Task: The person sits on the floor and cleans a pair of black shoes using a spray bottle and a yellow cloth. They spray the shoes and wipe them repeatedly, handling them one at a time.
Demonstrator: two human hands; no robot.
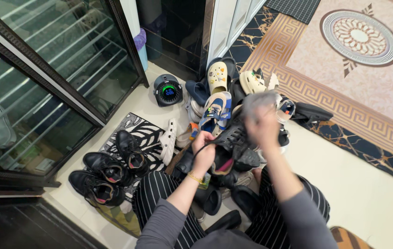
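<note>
L hand [204, 152] grips black lace-up shoe [233, 145]; R hand [261, 124] blurred, clutching grey cloth [259, 101]. Three black shoes [109, 173] lined up on mat; shoe pile [224, 92] left.

Both arms reach forward from grey sleeves, over knees in black striped trousers. The left hand [204, 150] is closed in a grip, fingers curled tight, wrist bent slightly and wearing a thin gold bracelet. The right hand [262, 123] sits higher and further forward; it is blurred, so its fingers cannot be made out.
</note>
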